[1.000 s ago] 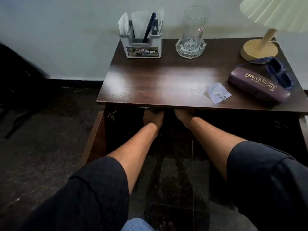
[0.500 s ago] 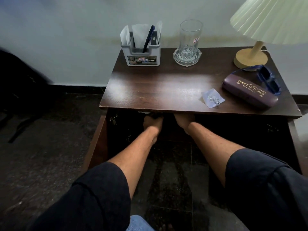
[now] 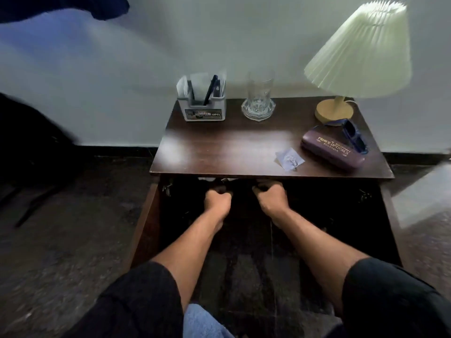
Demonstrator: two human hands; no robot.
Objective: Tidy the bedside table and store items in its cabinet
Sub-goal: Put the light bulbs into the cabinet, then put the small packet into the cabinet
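Spectacle case (image 3: 333, 152): lying flat on the right front part of the counter (image 3: 219, 147), long axis running from back-left to front-right, lettered face up. Blue sunglasses (image 3: 353, 137) rest against its far side, between the case and the base of the lamp (image 3: 333, 111). A small clear packet (image 3: 290, 159) lies just beside the case on its left, near the counter's front edge; its contents are too small to identify. At the back of the counter, well apart from these, stand a drinking glass (image 3: 260, 96) on a glass dish and a grey holder (image 3: 202, 111) with a pen and papers. The cabinet (image 3: 317, 203) beneath stands open, its left door (image 3: 146, 228) swung outward; the interior is dark and its contents cannot be made out. Both hands are low, at the mouth of the cabinet just under the counter's front edge. The right hand (image 3: 272, 196) and the left hand (image 3: 218, 198) each have fingers curled into the shadow; whether either grips anything cannot be told. Finding: the packet and case lie above, beyond and to the right of both hands, with the right hand the nearer. In my judgement that hand is the better placed to lift them, taking the case across its short axis, once it clears the counter's edge.
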